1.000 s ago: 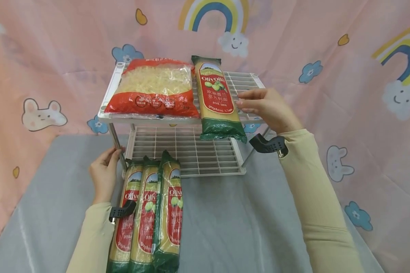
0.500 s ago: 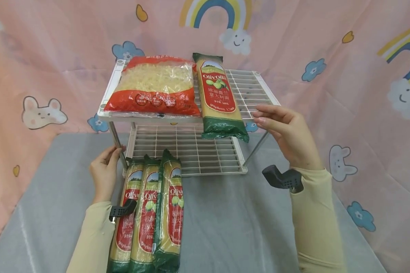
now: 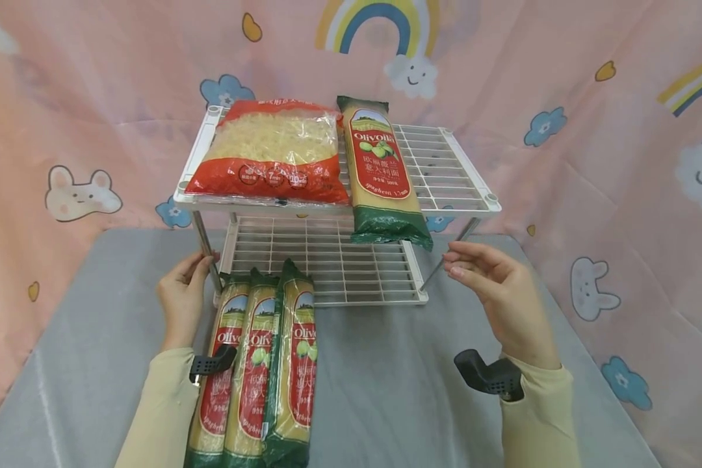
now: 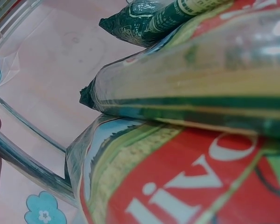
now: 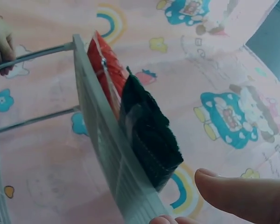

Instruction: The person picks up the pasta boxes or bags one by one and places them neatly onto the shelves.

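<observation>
A white two-tier wire rack stands on the grey cloth. My left hand pinches its front left metal post, and the fingers show at the edge of the left wrist view. My right hand is beside the front right post, thumb and fingers apart; whether the fingertips touch the post I cannot tell. On the top shelf lie a red bag of pasta and, beside it, a spaghetti pack whose green end overhangs the front edge.
Three more spaghetti packs lie side by side in front of the rack, close to my left forearm. The lower shelf sits behind their far ends. A pink patterned curtain hangs behind the grey cloth.
My right hand has moved away from the spaghetti pack on the top shelf, down and to the right beside the front right post. The left hand keeps its hold.
</observation>
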Motion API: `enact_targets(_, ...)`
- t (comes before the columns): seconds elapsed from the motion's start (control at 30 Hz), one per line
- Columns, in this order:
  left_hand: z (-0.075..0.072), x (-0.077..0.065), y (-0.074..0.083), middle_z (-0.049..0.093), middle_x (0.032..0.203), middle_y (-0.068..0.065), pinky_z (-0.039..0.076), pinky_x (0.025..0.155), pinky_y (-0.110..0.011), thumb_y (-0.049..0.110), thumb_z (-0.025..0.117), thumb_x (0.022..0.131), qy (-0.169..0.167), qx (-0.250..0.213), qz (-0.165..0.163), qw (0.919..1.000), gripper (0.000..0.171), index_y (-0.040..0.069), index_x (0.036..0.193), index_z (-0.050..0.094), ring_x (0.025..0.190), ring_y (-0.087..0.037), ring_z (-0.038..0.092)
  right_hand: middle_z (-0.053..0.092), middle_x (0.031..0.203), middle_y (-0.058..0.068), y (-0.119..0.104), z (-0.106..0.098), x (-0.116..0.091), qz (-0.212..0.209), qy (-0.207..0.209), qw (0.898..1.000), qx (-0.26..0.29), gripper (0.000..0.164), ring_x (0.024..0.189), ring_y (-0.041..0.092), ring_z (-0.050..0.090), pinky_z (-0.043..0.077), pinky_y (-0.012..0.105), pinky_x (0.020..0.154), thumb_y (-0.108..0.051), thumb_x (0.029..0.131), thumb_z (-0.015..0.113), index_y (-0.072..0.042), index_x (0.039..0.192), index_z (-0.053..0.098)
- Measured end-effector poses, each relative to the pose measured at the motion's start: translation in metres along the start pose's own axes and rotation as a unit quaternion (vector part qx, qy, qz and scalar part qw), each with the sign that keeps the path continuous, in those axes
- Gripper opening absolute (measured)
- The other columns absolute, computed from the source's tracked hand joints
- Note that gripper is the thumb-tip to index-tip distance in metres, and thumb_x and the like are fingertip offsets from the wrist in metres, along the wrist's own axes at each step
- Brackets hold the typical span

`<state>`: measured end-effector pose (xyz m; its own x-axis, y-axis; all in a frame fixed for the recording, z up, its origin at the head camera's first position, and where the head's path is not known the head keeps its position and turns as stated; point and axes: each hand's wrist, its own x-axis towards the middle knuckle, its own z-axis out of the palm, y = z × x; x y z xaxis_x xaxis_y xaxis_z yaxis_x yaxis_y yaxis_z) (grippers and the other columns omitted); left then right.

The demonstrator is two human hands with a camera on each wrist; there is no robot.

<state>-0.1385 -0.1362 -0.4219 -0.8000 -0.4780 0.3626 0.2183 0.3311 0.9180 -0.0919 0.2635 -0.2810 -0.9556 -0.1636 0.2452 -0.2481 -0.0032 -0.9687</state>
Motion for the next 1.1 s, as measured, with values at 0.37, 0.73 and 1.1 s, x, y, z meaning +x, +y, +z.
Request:
enact_targets(0.37, 0.002, 0.0, -0.003, 0.071, 0.098, 0.0, 0.049, 0.079, -0.014, 0.018, 0.063, 0.092, 0.0, -0.015, 0.005, 0.9999, 0.026, -0.001, 0.109, 0.069, 0.084, 0.01, 0.06, 0.067, 0.102, 0.005, 0.051, 0.025, -0.028, 0.086, -0.032, 0.993, -0.074, 0.032, 0.092, 0.018, 0.063, 0.051, 0.027, 0.085, -0.006, 0.089, 0.065, 0.006, 0.118, 0.058)
enact_targets(0.73, 0.002, -0.001, -0.002, 0.07, 0.099, -0.004, 0.05, 0.083, -0.017, 0.015, 0.062, 0.092, 0.002, -0.038, 0.005, 0.9993, 0.026, -0.004, 0.11, 0.067, 0.085, 0.009, 0.061, 0.065, 0.102, 0.015, 0.096, 0.055, -0.038, 0.162, -0.06, 0.984, -0.03, 0.037, 0.091, 0.018, 0.063, 0.05, 0.028, 0.085, -0.002, 0.087, 0.064, 0.016, 0.118, 0.053)
enact_targets(1.1, 0.003, 0.0, -0.003, 0.068, 0.102, -0.019, 0.05, 0.083, -0.017, 0.014, 0.061, 0.092, 0.009, -0.032, 0.021, 0.9992, 0.024, -0.004, 0.107, 0.068, 0.087, 0.01, 0.061, 0.062, 0.106, 0.027, 0.123, 0.072, -0.041, 0.199, -0.089, 0.975, -0.03, 0.043, 0.087, 0.011, 0.062, 0.05, 0.023, 0.081, -0.004, 0.086, 0.067, 0.018, 0.119, 0.05)
